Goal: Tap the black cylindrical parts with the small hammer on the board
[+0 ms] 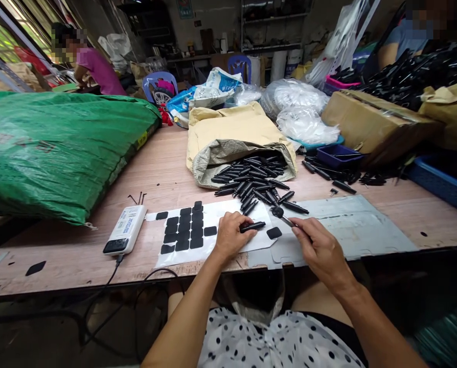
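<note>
Cluttered workshop, seen from the head camera: a long wooden desk (pixel 163 168) runs across the view, with shelves and plastic chairs behind it. On its near edge lies a white backing sheet (pixel 221 212), with rows of black pads (pixel 184 230) on its left part and a single pad (pixel 273 233) toward its right.

The left hand (pixel 230 236) rests on this sheet, its grip clenched around a black stick (pixel 252 226) that lies roughly level and points right. The right hand (pixel 320 250) is near it, over a grey metal plate (pixel 359 225). Its grip pinches a thin tool (pixel 288 221) whose tip bears a small dark piece (pixel 277 211), just above and to the right of the stick's end. Whether the two touch cannot be told.

Behind the hands a tan sack (pixel 232 133) lies on its side, spilling a pile of sticks (pixel 251 179) onto the desk. To the left sit a white power bank (pixel 124 230) with a cable and a large green sack (pixel 60 148). To the right are a cardboard box (pixel 366 120) and a blue tray (pixel 338 153).

A person in a purple top (pixel 98 69) sits at the far left, and another person (pixel 408 38) at the far right.
</note>
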Demonstrator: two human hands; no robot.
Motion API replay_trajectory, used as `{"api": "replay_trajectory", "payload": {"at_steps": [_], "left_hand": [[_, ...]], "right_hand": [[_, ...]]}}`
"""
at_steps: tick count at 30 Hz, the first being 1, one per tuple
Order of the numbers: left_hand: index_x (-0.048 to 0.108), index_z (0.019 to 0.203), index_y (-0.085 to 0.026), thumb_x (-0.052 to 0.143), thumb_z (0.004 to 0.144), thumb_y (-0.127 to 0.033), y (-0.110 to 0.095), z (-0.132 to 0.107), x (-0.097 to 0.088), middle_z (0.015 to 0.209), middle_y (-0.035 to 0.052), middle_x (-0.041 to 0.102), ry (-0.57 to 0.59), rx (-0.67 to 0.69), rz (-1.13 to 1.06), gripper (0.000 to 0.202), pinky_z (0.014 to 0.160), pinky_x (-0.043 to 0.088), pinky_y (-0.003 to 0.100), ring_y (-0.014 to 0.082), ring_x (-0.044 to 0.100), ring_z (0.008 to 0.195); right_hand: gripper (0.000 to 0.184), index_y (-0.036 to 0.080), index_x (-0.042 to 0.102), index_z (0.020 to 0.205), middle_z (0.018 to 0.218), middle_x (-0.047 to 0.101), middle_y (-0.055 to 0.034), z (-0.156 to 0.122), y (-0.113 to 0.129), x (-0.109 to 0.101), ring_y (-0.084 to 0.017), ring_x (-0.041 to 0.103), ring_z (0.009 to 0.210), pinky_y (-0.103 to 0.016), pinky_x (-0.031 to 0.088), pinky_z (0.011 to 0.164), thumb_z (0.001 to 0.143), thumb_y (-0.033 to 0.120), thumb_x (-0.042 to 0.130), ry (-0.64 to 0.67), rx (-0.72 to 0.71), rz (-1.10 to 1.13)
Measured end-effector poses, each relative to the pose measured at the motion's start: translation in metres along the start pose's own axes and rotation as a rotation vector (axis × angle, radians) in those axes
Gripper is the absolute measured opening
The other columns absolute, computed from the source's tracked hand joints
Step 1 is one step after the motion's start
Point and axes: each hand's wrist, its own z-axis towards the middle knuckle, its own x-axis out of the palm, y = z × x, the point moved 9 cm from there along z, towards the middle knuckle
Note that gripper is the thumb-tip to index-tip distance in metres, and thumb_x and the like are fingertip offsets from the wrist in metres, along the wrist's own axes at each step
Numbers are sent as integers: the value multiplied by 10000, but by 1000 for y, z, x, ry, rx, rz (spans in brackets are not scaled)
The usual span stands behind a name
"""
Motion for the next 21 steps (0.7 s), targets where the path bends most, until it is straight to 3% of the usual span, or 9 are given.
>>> {"api": "replay_trajectory", "payload": {"at_steps": [7,12,18,21], "left_hand": [[789,976,-279,834,791,-292,3,0,2,876,9,691,-10,-13,7,191,897,417,389,235,560,981],[797,962,-296,825,800,-299,3,1,2,867,8,686,-2,-7,32,164,890,408,390,234,556,968],[797,979,-282,830,796,-298,2,1,2,894,9,705,-3,17,23,186,887,414,382,235,558,977],[794,970,-277,823,800,-294,2,0,2,895,11,707,-3,13,36,174,887,414,386,237,560,973]], "right_hand": [[416,335,593,1430,1021,688,-56,-13,33,21,-196,677,915,-322,546,809,1041,264,464,23,-38,11],[428,335,625,1409,929,660,-38,-15,39,31,-177,649,860,-285,517,731,1033,221,455,68,-75,-105],[428,334,625,1416,992,680,-48,-13,33,13,-180,665,908,-281,519,770,1032,229,468,-18,-28,-91],[436,341,630,1412,953,679,-44,-16,33,16,-176,664,870,-271,514,716,1030,227,453,12,-50,-115]]}}
